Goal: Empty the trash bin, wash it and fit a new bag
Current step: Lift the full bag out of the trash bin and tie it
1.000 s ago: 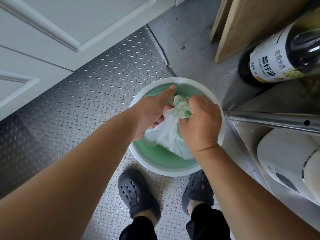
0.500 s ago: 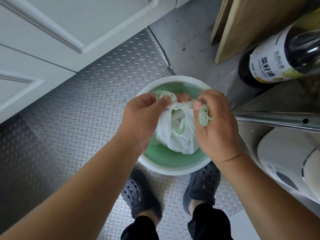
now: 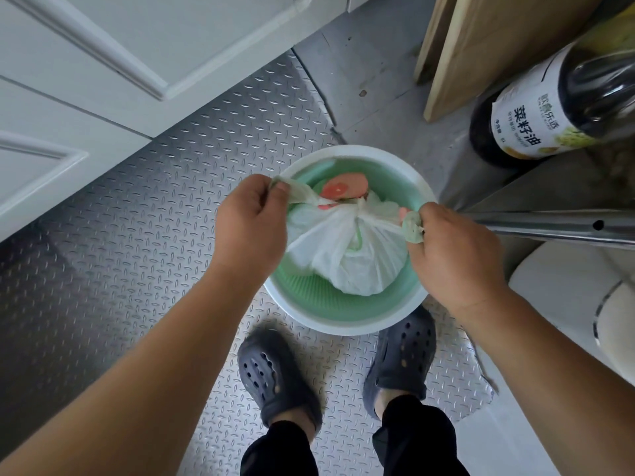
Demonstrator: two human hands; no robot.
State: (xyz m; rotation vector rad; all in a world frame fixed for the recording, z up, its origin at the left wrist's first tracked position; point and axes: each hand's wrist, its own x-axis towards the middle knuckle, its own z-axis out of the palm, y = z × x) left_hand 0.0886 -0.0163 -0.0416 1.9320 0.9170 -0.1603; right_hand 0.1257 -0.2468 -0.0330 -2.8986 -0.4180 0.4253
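Trash-filled white plastic bag sat inside the round green-and-white bin at frame centre, its knot stretched sideways between left hand and right hand, each pinching one handle strip.

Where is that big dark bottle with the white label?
In the head view, the oil bottle sits at the upper right, just right of the leaning wooden boards and beyond the trash bin.

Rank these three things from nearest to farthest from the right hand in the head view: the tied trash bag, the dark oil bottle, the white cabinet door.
From the right hand:
1. Trash bag: touching, its handle is pinched in this hand, over the bin.
2. Oil bottle: up and to the right.
3. Cabinet door: far upper left.
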